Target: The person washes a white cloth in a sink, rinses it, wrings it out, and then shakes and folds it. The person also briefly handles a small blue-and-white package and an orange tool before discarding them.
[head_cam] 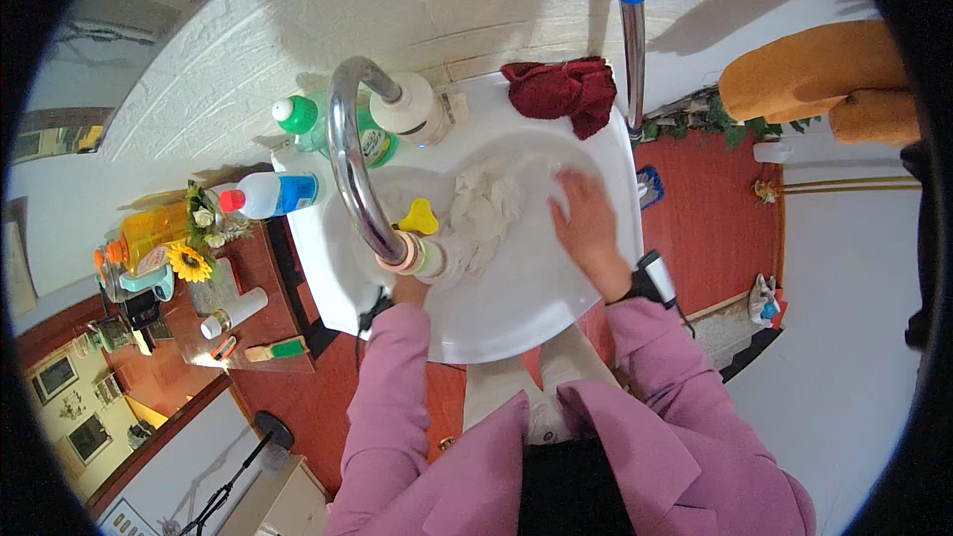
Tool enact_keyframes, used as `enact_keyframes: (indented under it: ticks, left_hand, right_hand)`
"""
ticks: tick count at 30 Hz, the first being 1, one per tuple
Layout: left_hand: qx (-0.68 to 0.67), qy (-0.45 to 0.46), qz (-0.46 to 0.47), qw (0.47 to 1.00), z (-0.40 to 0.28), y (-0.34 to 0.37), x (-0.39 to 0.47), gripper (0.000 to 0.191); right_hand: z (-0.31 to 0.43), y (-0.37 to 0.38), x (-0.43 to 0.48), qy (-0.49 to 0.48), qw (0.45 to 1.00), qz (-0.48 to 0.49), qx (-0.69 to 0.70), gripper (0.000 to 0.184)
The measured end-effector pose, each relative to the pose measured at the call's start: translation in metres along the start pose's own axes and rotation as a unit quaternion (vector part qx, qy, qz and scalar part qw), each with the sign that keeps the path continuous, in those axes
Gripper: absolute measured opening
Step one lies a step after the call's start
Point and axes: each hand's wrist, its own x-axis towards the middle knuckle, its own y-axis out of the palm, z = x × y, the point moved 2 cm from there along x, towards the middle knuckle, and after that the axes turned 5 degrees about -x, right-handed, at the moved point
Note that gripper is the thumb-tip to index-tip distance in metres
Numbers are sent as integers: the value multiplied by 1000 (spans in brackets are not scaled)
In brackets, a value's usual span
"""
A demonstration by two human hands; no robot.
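A white washbasin (536,313) is before me, with a crumpled whitish cloth (484,212) lying wet in its bowl. The curved chrome faucet (350,156) arches over the left side. It has a yellow lever (419,217), and a clear blur beside the spout end looks like running water. My left hand (409,290) is at the basin's left, largely hidden behind the spout; its fingers and anything in them are out of sight. Over the right part of the bowl is my right hand (588,227), fingers apart and holding nothing, to the right of the cloth.
On the basin's back ledge are a dark red cloth (562,93), a white bottle (408,108) and a green-capped bottle (301,115). A red-capped bottle (275,193) is at the left edge. A blue-handled metal pole (633,52) stands at right. The left table (260,268) holds a brush (275,350).
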Motion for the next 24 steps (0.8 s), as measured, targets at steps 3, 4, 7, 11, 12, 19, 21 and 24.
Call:
enact_keyframes:
  ticks: [3, 4, 7, 11, 12, 19, 21, 24]
  left_hand:
    - [-23, -163, 139, 977, -10, 40, -11, 55]
    - [-8, -157, 154, 976, -28, 48, -12, 55]
    - [22, -191, 207, 959, -92, 44, -11, 45]
    - [-93, -189, 129, 969, -154, 4, -4, 31]
    - [-114, -211, 106, 965, -162, -6, -5, 27]
    - [-115, -141, -193, 964, -179, -103, -22, 17]
    - [-29, -99, -253, 962, -169, -124, -29, 20]
    - [12, -169, -269, 948, -130, -136, -37, 26]
  right_hand:
    - [11, 73, -37, 176, 931, 301, 111, 51]
    - [9, 88, -41, 244, 894, 293, 236, 53]
    - [14, 119, -50, 394, 724, 271, 497, 57]
    - [18, 107, -38, 416, 630, 201, 624, 61]
    - [19, 98, -34, 452, 599, 187, 634, 62]
    - [9, 2, -24, 215, 555, 155, 788, 58]
    - [1, -11, -21, 219, 675, 121, 694, 49]
    - [-8, -19, -18, 177, 843, 82, 502, 51]
